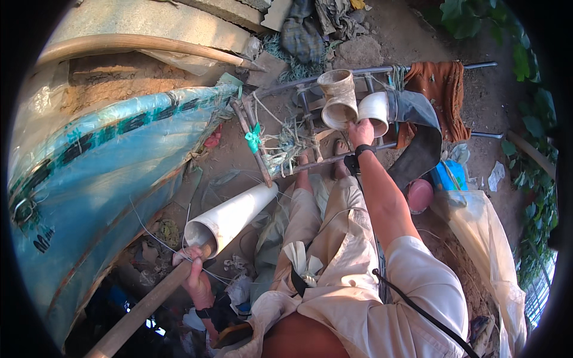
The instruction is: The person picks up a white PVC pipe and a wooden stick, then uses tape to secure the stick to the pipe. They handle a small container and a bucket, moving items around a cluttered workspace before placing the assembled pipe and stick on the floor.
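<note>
My left hand (198,285) is closed around a long wooden pole (143,312), right by the open end of a white plastic pipe (230,216). The pole's upper end reaches into that pipe mouth. Out in front, my right hand (360,133) grips a stained off-white pipe fitting (339,98) at its near rim; some of the fingers are hidden. Touching the same hand is a white pipe elbow (374,108), joined to a dark flat hose (421,122) that curves down to the right. Both pipe pieces rest over a metal ladder-like frame (307,110).
Blue plastic sheeting (137,137) covers the left side, with another wooden pole (143,43) beyond it. Tangled rope (283,143) hangs on the frame, and a rust-brown cloth (439,95) drapes its right end. A pink round object (419,196) and clear plastic (486,238) lie right.
</note>
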{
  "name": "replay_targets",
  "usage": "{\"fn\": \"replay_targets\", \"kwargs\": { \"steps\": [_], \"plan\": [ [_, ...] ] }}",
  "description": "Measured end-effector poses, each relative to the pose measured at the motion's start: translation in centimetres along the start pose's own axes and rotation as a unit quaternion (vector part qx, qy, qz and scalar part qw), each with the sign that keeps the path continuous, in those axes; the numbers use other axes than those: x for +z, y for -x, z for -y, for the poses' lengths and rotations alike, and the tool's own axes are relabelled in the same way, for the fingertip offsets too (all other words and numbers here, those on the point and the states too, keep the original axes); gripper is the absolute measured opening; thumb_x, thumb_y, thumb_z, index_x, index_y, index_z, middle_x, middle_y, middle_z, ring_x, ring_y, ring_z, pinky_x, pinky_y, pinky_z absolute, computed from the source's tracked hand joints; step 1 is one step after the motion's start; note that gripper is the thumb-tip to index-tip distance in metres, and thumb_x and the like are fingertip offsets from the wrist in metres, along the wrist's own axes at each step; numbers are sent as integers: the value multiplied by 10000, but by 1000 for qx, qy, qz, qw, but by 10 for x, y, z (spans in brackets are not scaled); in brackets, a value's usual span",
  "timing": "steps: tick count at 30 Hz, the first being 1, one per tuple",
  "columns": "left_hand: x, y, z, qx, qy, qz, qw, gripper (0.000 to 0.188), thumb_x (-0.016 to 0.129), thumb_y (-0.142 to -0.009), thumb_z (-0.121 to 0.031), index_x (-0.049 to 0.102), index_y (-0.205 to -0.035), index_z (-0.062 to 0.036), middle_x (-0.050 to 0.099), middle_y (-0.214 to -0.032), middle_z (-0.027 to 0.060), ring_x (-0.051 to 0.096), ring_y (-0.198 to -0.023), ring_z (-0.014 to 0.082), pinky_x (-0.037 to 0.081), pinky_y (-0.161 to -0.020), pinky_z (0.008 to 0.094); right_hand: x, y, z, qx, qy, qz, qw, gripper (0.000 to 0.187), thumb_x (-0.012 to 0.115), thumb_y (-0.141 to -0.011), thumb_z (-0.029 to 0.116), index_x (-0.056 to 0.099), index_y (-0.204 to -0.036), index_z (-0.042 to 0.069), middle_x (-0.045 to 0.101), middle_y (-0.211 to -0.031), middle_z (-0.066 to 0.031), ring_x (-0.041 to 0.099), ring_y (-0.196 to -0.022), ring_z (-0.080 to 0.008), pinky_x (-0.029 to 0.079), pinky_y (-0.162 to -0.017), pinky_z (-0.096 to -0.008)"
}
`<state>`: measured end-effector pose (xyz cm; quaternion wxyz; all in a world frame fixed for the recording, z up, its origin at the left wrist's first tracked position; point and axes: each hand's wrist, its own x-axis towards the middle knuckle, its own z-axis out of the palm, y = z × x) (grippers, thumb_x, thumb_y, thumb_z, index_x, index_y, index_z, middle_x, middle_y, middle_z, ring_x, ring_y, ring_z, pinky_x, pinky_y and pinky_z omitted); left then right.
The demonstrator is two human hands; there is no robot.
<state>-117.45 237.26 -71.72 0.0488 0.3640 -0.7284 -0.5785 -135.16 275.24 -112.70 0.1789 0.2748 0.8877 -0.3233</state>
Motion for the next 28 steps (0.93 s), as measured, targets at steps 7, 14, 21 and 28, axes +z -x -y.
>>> {"fn": "replay_targets", "kwargs": {
  "steps": [7,14,21,28],
  "plan": [
    [-2,-12,-1,-20,18,15,1000,255,671,-757,-26,500,-941,-73,514,-932,53,509,-979,211,378,-964,374,-9,3,-2,22,118,116,986,720,727,-726,626,685,-943,-60,689,-991,-284,669,-972,-409,521,-867,-477],
    [-7,-19,3,-7,32,17,999,265,680,-743,-30,508,-942,-70,513,-933,50,503,-991,215,373,-955,362,-21,5,-16,57,72,118,989,970,731,-681,708,591,-1200,-99,651,-1136,-304,630,-1110,-393,492,-944,-443],
    [-14,-24,9,10,49,15,999,267,693,-716,-29,532,-927,-61,528,-921,45,519,-982,220,381,-956,378,-34,17,-40,7,52,128,990,849,737,-723,641,630,-1174,-70,670,-1120,-268,650,-1080,-351,495,-930,-410],
    [-32,-21,20,-8,71,3,997,283,703,-706,-26,569,-954,-58,576,-948,65,543,-1008,233,386,-985,411,-89,31,31,127,137,354,916,588,674,-845,514,727,-1016,-46,730,-916,-216,730,-920,-235,560,-859,-382]
  ]
}}
